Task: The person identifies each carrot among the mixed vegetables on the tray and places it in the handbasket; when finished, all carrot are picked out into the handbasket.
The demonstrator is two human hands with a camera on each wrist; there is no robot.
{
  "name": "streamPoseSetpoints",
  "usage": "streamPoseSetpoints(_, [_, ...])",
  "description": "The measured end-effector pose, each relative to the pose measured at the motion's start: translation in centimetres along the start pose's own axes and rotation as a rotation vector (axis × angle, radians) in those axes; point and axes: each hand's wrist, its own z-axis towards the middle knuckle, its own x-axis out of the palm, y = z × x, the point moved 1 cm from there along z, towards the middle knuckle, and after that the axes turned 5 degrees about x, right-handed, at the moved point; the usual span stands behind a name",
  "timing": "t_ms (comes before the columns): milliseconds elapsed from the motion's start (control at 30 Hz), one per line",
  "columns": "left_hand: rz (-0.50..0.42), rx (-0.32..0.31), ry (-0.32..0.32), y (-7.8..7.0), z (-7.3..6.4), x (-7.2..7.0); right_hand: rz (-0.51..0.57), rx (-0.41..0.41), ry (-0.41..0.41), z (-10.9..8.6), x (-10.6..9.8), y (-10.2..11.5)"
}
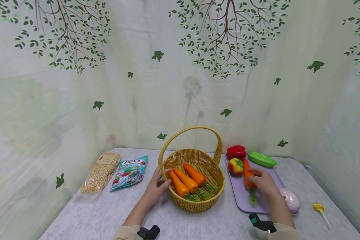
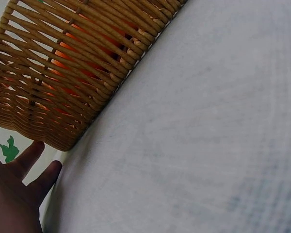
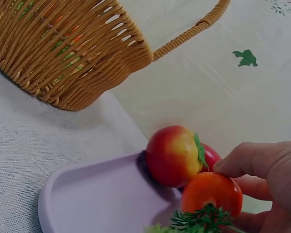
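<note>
My left hand (image 1: 156,188) holds the left rim of a round wicker basket (image 1: 195,207), near the foot of its tall handle; two of its fingers stand spread apart from the weave in the left wrist view. Three orange carrots (image 1: 186,180) with green tops lie inside. On the right, my right hand (image 1: 264,181) pinches another carrot (image 3: 211,191) between thumb and fingers, over a lilac tray (image 1: 243,207). Beside that carrot sit a red-yellow fruit (image 3: 172,156) with a green leafy top and a red bell pepper (image 1: 236,152).
A long green vegetable (image 1: 262,159) lies at the tray's back edge, and a pale pink rounded thing (image 1: 291,200) at its front right. Farther right is a yellow lollipop (image 1: 319,207). Left of the basket lie a candy bag (image 1: 130,173) and a clear bag of yellowish kernels (image 1: 99,175).
</note>
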Motion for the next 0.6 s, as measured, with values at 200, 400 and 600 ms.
streamPoseSetpoints(200, [-0.009,0.021,0.001,0.1,0.0,0.0,0.044,-0.011,-0.026,-0.1,-0.4,0.4])
streamPoseSetpoints(400, [0.001,0.007,0.008,0.0,0.0,-0.1,0.113,-0.012,-0.049,-0.6,-1.0,0.8])
streamPoseSetpoints(600, [-0.002,-0.006,0.009,-0.3,0.1,-0.1,0.182,0.009,-0.049,-1.2,-1.5,1.5])
